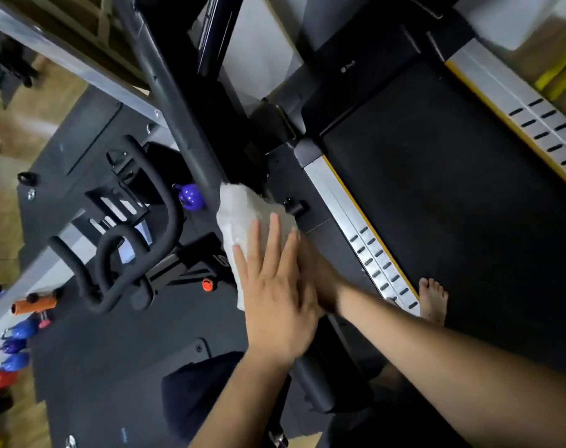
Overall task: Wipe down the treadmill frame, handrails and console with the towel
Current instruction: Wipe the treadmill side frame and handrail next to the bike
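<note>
Towel (242,215) covers the treadmill's frame post (181,130) at its lower end; left hand (275,305) presses it, fingers straight; right hand (318,276) half hidden, grip unclear; wiping probably midway; console unseen.

Dim indoor light, wide-angle warp, motion blur.

The black treadmill belt (436,195) swallows all detail, while the ribbed silver side rail (336,202) catches a soft sheen. The white terry towel (242,211) is the brightest patch, its edges smeared by blur, like the fingertips of the left hand (275,305) on it. Straight lines bow toward the corners; the blue and purple kettlebells (24,328) at the left edge are soft and streaked.
</note>
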